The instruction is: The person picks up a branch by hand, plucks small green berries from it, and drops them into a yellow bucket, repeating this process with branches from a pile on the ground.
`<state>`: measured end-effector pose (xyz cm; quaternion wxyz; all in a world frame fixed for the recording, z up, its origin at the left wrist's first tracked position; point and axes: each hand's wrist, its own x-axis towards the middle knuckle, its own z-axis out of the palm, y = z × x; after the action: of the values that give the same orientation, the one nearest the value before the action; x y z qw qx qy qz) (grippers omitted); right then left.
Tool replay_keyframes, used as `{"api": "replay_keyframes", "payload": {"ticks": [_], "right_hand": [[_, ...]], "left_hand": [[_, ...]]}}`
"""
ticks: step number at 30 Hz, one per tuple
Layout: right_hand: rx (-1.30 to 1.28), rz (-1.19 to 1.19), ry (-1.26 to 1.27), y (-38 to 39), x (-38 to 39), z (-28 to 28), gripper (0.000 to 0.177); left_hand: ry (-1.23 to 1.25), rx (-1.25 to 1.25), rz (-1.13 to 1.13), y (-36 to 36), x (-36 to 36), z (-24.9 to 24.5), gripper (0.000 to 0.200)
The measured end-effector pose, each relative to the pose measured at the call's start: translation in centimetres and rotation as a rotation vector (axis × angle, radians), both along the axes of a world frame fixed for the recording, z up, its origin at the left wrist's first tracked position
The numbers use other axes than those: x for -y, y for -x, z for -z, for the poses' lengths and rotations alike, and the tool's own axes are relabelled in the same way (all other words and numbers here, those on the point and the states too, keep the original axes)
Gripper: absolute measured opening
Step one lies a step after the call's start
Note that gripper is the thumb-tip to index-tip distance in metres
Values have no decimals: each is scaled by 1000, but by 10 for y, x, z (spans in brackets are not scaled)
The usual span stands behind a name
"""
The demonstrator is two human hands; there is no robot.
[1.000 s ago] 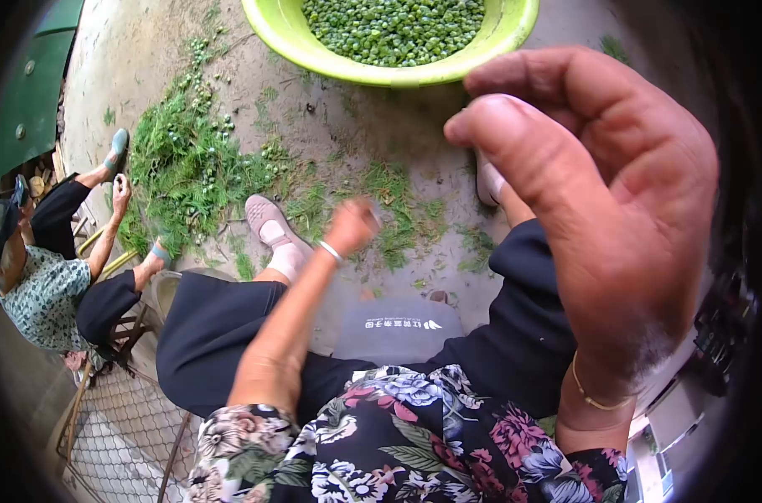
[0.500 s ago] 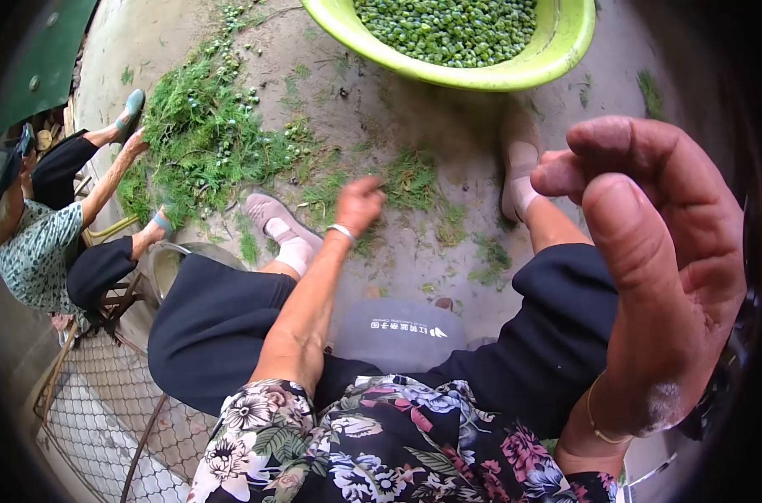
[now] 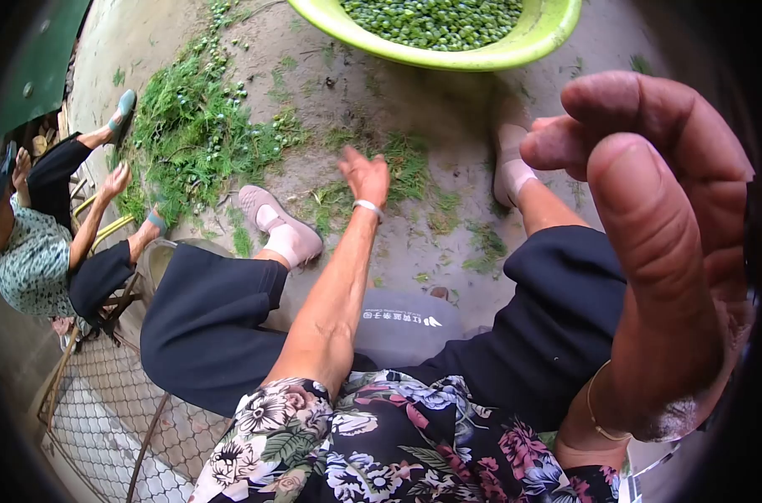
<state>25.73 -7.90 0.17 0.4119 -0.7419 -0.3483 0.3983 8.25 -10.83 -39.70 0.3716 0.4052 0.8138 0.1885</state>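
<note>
My left hand [image 3: 366, 178], with a pale bracelet at its wrist, hovers over scattered green sprigs [image 3: 408, 168]. Its fingers are slightly blurred but spread, and nothing shows in them. Large and close to the camera on the right is my right hand [image 3: 658, 201]. Its fingers curve loosely with the thumb apart, and no object is visible in it. At the top stands a lime-green basin [image 3: 414, 55] filled with small round green berries [image 3: 440, 21]. A heap of feathery green branches with bluish berries [image 3: 188, 138] lies on the ground to the left.
At the far left another person [image 3: 33, 260] sits low beside the heap, one hand [image 3: 117, 180] raised near it. A metal pot [image 3: 156, 261] stands by my left knee. Wire mesh [image 3: 113, 411] lies at lower left. A grey printed piece [image 3: 406, 323] is between my legs.
My left hand has shifted a little right and upward, and its fingers have spread from a closed pose. The other person's hand has drawn back from the heap. The basin appears higher in view.
</note>
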Motion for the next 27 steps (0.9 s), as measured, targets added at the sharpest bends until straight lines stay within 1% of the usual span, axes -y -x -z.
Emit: {"api": "replay_keyframes", "payload": {"ticks": [1, 3, 4, 5, 7, 9, 11, 12, 14, 15, 17, 19, 20, 22, 25, 26, 27], "right_hand": [[-6, 8, -1, 0, 3, -2, 39], [-23, 24, -6, -8, 7, -2, 39], [-29, 33, -7, -13, 5, 0, 39], [-33, 44, -7, -21, 16, -2, 39], [-41, 52, 0, -20, 16, 0, 38], [-44, 54, 12, -21, 17, 2, 38], [-38, 53, 18, -26, 19, 2, 38], [-35, 52, 17, -27, 19, 1, 38], [-31, 47, 15, -28, 13, 3, 37], [-31, 45, 17, -29, 15, 2, 37], [-32, 45, 27, -33, 20, 3, 37], [-31, 47, 42, -37, 26, 4, 36], [-32, 47, 50, -37, 26, 4, 36], [-34, 44, 58, -34, 22, 7, 36], [-28, 40, 65, -33, 22, 6, 35], [-25, 38, 68, -33, 22, 5, 35], [-23, 36, 70, -33, 22, 5, 35]], "left_hand": [[-16, -174, 26, 8, 14, 8, 75], [-55, -491, 85, 49, 52, 27, 79], [69, -387, 44, 76, 68, 36, 83], [278, -346, -14, 94, 79, 39, 87], [398, -483, -81, 86, 93, 67, 88], [361, -538, 154, 36, 91, 73, 86], [190, -450, 407, -20, 79, 44, 85], [187, -444, 408, -36, 69, 21, 85], [124, 48, 404, -58, 52, -16, 85], [125, 51, 404, -57, 45, -21, 85], [-50, -228, 509, -37, 26, -25, 90], [-42, -362, 487, -8, -6, -19, 99], [-36, -358, 489, 4, -23, -20, 99], [225, -312, 312, 13, -54, -25, 107], [246, -239, 305, -21, -67, -22, 111], [260, -270, 421, -39, -66, -32, 116], [260, -264, 421, -55, -61, -43, 116]]}}
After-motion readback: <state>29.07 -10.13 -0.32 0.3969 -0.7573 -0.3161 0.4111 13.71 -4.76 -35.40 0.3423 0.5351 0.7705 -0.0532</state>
